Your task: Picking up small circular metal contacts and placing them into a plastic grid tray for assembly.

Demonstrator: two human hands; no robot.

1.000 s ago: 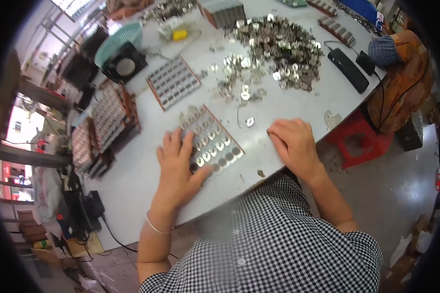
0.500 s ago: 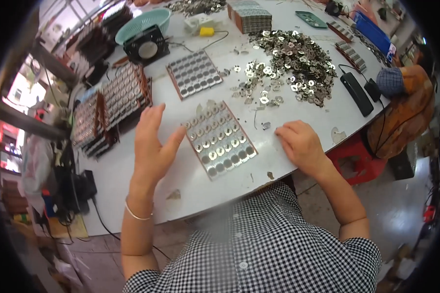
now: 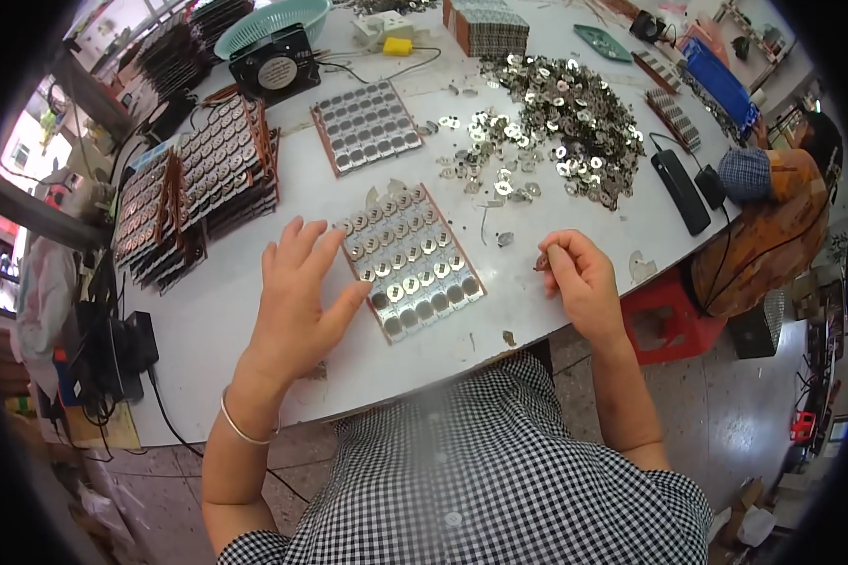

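In front of me lies a flat panel (image 3: 413, 259) with rows of round places. Shiny discs with small holes sit on most rows, while the nearest two rows show mainly plain dark circles. My left hand (image 3: 301, 294) hovers at the panel's left edge, fingers spread and holding nothing. To the right of the panel, my right hand (image 3: 582, 282) is closed in a pinch above the table. A small dark piece (image 3: 542, 262) shows at its fingertips, too small to identify. Beyond lies a large heap of loose metal discs (image 3: 584, 132), some scattered toward the panel.
A second panel (image 3: 367, 127) lies farther back. Stacked filled panels (image 3: 219, 155) stand left, near a black fan (image 3: 275, 73) and a teal basket (image 3: 254, 33). A black elongated device (image 3: 680, 192) lies right. Another person (image 3: 763, 217) sits beyond a red stool (image 3: 664, 320).
My left hand has turned and lowered closer to the panel, its fingers spreading. My right hand has lifted and rolled into a pinch, with a small dark piece now visible. The view shifted slightly.
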